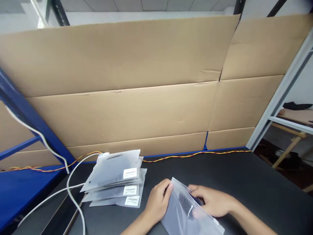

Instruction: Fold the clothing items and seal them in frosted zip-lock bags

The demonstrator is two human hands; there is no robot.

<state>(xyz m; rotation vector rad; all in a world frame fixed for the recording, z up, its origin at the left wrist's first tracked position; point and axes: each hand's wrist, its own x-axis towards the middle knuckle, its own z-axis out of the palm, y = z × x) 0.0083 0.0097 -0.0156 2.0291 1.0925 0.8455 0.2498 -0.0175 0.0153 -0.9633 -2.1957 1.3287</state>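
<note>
A frosted plastic zip bag point(179, 212) lies tilted over the dark table at the lower middle. My left hand point(158, 199) pinches its upper left corner between thumb and fingers. At the bag's opening on the right, my right hand point(211, 199) has its fingers partly inside, closed around something dark that shows only in part. A dark item with fine lines shows through the bag's film. Left of my left hand, a stack of similar frosted bags point(114, 168) with white labels rests on the table.
White cables point(69, 187) curve over the table's left side. A red and yellow twisted wire point(171, 158) runs along the back edge. Behind stands a cardboard wall point(137, 114), between a blue post point(36, 117) and a grey post point(281, 91).
</note>
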